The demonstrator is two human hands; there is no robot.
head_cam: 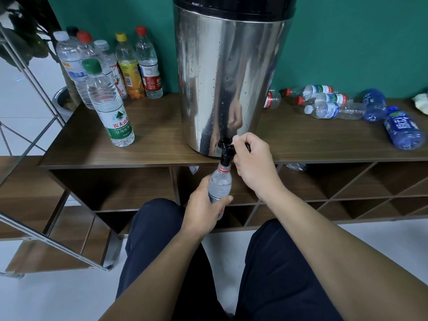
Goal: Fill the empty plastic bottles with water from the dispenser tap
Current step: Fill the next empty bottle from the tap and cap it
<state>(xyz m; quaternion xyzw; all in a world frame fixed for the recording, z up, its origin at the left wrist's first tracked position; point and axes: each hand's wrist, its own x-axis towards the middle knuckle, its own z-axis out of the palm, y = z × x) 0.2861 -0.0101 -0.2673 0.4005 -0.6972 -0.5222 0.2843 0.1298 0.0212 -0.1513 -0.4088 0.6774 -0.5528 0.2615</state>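
Note:
A steel water dispenser [227,77] stands on the wooden shelf top [157,135]. Its black tap [225,151] sticks out over the front edge. My left hand [203,205] grips a clear plastic bottle [220,184] upright, its open neck with a red ring directly under the spout. My right hand [252,161] is curled around the tap's black lever. Several capped upright bottles [108,98] that look filled stand at the left of the dispenser. Several empty bottles [328,105] lie on their sides at the right.
Two blue bottles [403,128] lie near the right end of the shelf top. Open cubbies [347,188] run below the top. A metal rack frame [34,140] stands at the left. My knees are just below the hands.

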